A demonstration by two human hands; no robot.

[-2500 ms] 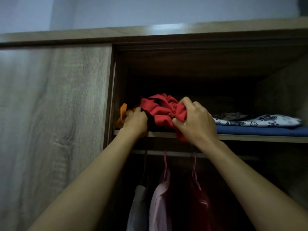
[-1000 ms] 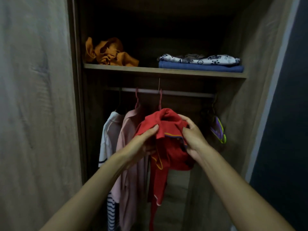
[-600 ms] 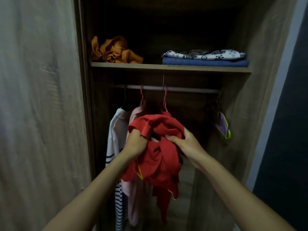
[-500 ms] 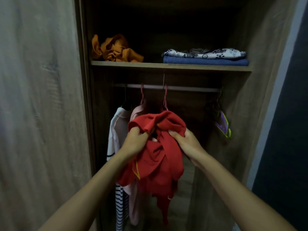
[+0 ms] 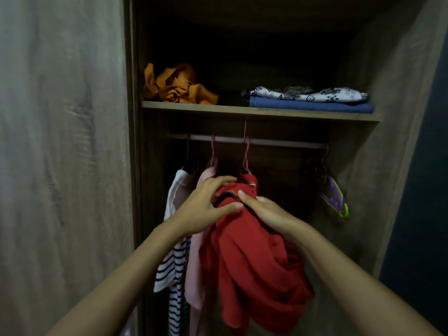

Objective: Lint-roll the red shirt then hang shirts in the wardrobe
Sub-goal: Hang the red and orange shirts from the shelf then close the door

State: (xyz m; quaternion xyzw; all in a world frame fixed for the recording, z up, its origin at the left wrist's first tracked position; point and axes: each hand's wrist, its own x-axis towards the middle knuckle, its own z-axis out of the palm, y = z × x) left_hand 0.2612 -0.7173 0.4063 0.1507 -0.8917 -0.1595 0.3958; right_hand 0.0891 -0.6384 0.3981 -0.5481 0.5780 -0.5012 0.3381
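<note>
Red shirt bunched, hanging limp — left hand and right hand fingers gripping collar, lower than half-second-earlier frame.

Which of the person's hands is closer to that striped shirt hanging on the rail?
The left. The left hand is just right of the striped shirt, nearly over it; the right hand is farther right, behind the red shirt.

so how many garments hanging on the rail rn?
3 clear: white striped shirt leftmost, pink shirt beside it, dark red garment on the third hanger, mostly behind the held red shirt. Far-right hangers look empty; too dark to tell.
</note>
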